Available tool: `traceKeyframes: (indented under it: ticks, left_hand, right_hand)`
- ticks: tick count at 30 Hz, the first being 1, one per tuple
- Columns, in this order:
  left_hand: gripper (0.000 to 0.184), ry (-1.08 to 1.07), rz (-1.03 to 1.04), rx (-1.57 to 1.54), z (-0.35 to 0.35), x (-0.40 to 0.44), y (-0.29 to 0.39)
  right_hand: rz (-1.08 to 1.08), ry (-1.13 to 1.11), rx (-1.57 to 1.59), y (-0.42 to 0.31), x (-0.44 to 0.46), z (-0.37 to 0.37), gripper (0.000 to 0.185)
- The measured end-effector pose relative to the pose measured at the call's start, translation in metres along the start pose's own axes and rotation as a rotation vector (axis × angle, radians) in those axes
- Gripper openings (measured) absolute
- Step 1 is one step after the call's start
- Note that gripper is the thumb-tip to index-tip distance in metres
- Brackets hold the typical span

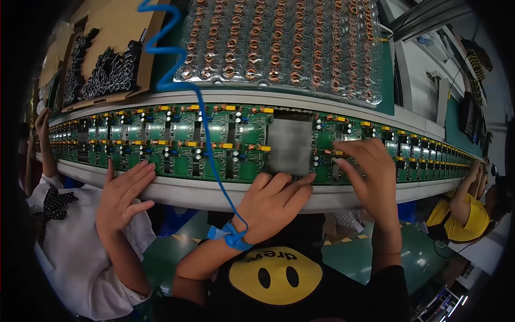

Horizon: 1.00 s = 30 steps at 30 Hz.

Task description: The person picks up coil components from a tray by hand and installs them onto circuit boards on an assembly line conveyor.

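My left hand [276, 204], with a blue strap [230, 236] round its wrist, rests on the near rail. Its fingers are bent and somewhat apart, one fingertip at the lower left edge of a green circuit board [324, 140]. Over that board is my right hand [367, 169], thumb and index finger curved toward each other around something small among the components that I cannot make out. A bare grey gap [289, 144] lies between this board and the green boards on the left [214, 131].
A coiled blue cord [206, 134] hangs across the line to my left wrist. Beyond are a tray of copper coils [273, 48] and a carton of black parts [115, 70]. A co-worker's hand [126, 193] is at left; another person in yellow [461, 217] sits right.
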<state>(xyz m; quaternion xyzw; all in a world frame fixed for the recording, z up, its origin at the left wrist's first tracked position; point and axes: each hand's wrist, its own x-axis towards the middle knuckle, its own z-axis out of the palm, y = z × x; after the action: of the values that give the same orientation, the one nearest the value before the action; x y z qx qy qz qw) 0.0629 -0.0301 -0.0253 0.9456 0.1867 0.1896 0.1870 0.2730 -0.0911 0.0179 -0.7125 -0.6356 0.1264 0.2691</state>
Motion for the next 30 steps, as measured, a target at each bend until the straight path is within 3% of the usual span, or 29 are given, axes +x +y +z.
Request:
traceKeyframes:
  ticks: [5,9,13,17,20,22,30]
  left_hand:
    - [0.012,0.013,0.035,0.141,0.025,0.02,0.025]
    - [0.016,0.05,0.06,0.143,0.005,-0.001,-0.002]
    - [0.019,0.067,-0.015,0.193,0.003,-0.009,-0.003]
    - [0.019,0.083,-0.099,0.235,-0.003,-0.021,-0.006]
    - [0.02,0.09,-0.109,0.258,-0.013,-0.025,-0.01]
    - [0.021,0.12,-0.107,0.255,-0.02,-0.027,-0.009]
    - [0.025,0.302,-0.224,0.028,-0.046,-0.014,-0.014]
  right_hand:
    - [0.044,0.139,0.059,0.06,-0.033,-0.025,0.024]
    - [0.105,0.349,0.09,0.047,-0.013,-0.025,0.02]
    - [0.089,0.516,0.106,0.074,0.029,-0.036,0.013]
    - [0.12,0.545,0.082,0.093,0.083,-0.047,0.014]
    - [0.061,0.625,-0.1,0.108,0.119,-0.039,0.015]
    - [0.107,0.575,-0.409,0.106,0.134,-0.035,0.014]
    - [0.088,0.486,-0.672,0.117,0.151,-0.025,0.016]
